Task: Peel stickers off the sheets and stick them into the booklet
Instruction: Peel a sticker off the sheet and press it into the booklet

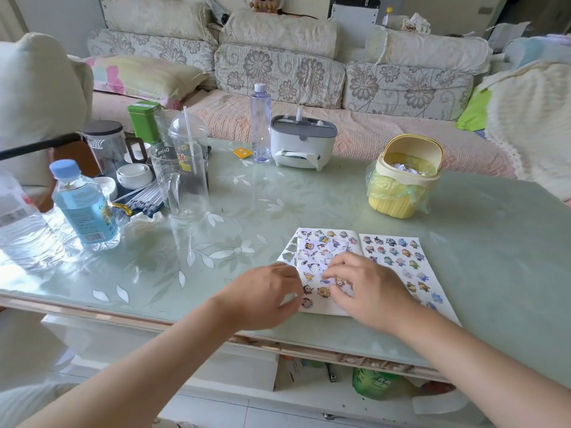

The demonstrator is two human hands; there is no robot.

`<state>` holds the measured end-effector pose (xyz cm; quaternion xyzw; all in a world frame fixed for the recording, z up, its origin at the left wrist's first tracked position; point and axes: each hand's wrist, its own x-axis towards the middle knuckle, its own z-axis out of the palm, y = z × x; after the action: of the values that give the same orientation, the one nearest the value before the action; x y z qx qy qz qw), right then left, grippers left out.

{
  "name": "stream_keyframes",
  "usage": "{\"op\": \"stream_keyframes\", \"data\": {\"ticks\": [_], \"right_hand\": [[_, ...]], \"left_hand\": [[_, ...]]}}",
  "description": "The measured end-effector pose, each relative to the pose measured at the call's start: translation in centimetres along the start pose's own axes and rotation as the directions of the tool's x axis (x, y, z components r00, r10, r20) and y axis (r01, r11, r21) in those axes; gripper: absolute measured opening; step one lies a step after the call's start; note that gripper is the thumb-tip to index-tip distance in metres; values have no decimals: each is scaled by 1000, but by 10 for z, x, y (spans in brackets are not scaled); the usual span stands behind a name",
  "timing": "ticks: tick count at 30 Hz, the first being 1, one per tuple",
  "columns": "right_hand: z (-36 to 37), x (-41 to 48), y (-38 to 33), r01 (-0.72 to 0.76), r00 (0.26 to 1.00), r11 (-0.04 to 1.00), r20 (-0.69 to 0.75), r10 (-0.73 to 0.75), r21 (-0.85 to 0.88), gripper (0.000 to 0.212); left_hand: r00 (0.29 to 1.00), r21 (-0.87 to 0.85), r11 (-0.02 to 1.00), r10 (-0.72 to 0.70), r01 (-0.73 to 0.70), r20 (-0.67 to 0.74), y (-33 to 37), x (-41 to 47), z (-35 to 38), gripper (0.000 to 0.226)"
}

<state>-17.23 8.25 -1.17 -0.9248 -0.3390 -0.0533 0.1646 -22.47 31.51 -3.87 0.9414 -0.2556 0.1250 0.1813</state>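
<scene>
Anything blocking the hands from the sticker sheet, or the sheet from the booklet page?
Nothing visible. The left hand and right hand are both at the sticker sheet, which lies on the left half of the open booklet. The yellow bin and cups stand well clear.

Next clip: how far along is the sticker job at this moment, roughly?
Done: the booklet's right page looks filled with rows of stickers, and the sticker sheet lying over the left page shows empty cut-outs along its left edge. In hand: the left hand and right hand work at that sheet's lower part; whether a sticker is pinched is unclear. Left: several stickers remain on the sheet.
</scene>
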Motion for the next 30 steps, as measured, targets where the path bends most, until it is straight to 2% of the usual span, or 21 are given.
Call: {"op": "stream_keyframes", "data": {"ticks": [4, 8, 11, 13, 16, 18, 23, 26, 28, 30], "right_hand": [[-9, 21, 16, -83, 991, 992, 96, 92, -95, 40], [-8, 39, 26, -107, 986, 990, 118, 118, -96, 51], [-4, 50, 28, -108, 977, 991, 179, 120, -77, 65], [-2, 56, 27, -79, 967, 992, 236, 100, -97, 75], [-1, 62, 26, -46, 963, 993, 260, 74, -111, 74], [-3, 64, 29, -50, 963, 994, 258, 73, -96, 69], [-5, 72, 35, -212, 969, 965, 159, 187, 158, 47], [-6, 77, 37, -338, 939, 911, 157, 308, 236, 51], [-7, 82, 38, -417, 908, 819, 214, 360, 394, 49], [-10, 84, 39, -451, 892, 673, 270, 363, 586, 36]], "left_hand": [[994, -15, 994, -108, 108, -31, -10, 19, -10, 20], [985, -1, 987, -163, 163, -49, -26, 36, -10, 30], [980, 62, 981, -187, 182, 69, -32, 48, -5, 51], [970, 68, 977, -209, 202, 125, -37, 55, -1, 55], [974, -25, 978, -204, 207, 100, -47, 62, 6, 41], [981, -28, 982, -187, 188, 49, -55, 63, 9, 29], [987, -24, 997, -80, 78, -141, -56, 62, 10, 20], [968, -40, 999, -24, 14, -250, -51, 62, 6, 18], [949, -62, 998, 12, -33, -315, -48, 62, 2, 21], [931, -71, 995, 39, -69, -363, -45, 62, -2, 23]]}}
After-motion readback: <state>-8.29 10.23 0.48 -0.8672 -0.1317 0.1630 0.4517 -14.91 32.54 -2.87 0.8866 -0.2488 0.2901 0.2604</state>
